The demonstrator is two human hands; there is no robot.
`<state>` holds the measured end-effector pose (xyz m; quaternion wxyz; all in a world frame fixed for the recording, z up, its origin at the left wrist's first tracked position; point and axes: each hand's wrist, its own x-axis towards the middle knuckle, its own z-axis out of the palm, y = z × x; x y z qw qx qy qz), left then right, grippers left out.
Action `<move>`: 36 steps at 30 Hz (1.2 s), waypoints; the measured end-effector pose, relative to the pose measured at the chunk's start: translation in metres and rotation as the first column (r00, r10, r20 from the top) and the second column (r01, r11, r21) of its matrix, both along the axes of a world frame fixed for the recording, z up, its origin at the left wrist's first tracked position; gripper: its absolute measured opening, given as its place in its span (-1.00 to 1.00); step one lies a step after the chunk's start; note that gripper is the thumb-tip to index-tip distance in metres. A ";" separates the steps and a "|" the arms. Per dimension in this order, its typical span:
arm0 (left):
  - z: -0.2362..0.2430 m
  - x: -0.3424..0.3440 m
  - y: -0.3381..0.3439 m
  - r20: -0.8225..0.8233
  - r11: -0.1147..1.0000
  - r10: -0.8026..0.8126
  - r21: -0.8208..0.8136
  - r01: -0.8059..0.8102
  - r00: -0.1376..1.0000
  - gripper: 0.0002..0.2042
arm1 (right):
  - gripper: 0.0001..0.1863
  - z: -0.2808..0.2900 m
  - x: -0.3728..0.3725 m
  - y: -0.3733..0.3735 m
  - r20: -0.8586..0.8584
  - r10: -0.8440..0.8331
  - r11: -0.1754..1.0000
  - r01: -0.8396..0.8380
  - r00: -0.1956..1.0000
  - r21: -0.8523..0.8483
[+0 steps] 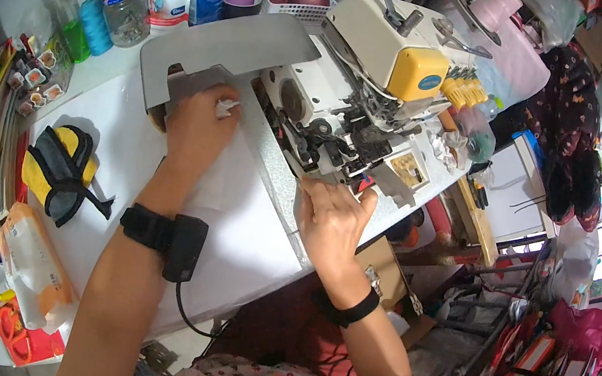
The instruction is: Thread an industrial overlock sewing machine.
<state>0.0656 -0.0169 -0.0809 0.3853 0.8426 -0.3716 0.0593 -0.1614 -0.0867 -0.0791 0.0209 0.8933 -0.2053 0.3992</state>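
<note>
An overlock sewing machine (371, 80) in cream and yellow stands on the table with its looper parts (349, 136) exposed. Its grey cover plate (238, 38) is swung out to the left. My left hand (200, 123) is closed by that plate, with a crumpled white scrap of tissue or cloth (228, 107) poking out between the fingers. At the machine's lower front edge, my right hand (331, 221) has its fingers curled in against the machine. What those fingers grip is hidden. Just beyond them shows a small red part (366, 185).
A thread spool (96, 26), jars and bottles line the back left. A black and yellow pincushion-like pouch (64, 168) lies left on the white tabletop (245, 238). Red-handled scissors (14, 331) and a tissue pack (37, 267) sit lower left. Stuffed bags (582, 339) crowd the right.
</note>
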 end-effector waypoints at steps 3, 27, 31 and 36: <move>-0.005 0.003 -0.001 0.017 1.000 -0.011 -0.027 0.011 1.000 -0.75 | -0.84 0.000 -0.001 -0.001 0.023 0.009 0.999 -0.010 1.000 0.048; 0.005 -0.002 0.002 -0.041 0.999 -0.002 0.045 0.003 0.999 -0.76 | -0.93 0.005 -0.006 0.005 0.155 -0.069 0.956 0.021 0.985 0.292; -0.003 0.003 0.001 0.005 1.000 -0.024 -0.003 0.024 1.000 -0.76 | -0.92 0.003 -0.006 0.004 0.175 -0.067 0.960 0.016 0.982 0.280; -0.007 0.007 0.000 0.004 0.999 -0.038 -0.032 0.038 0.999 -0.77 | -0.92 0.003 -0.002 0.005 0.202 0.001 0.990 -0.029 0.979 0.136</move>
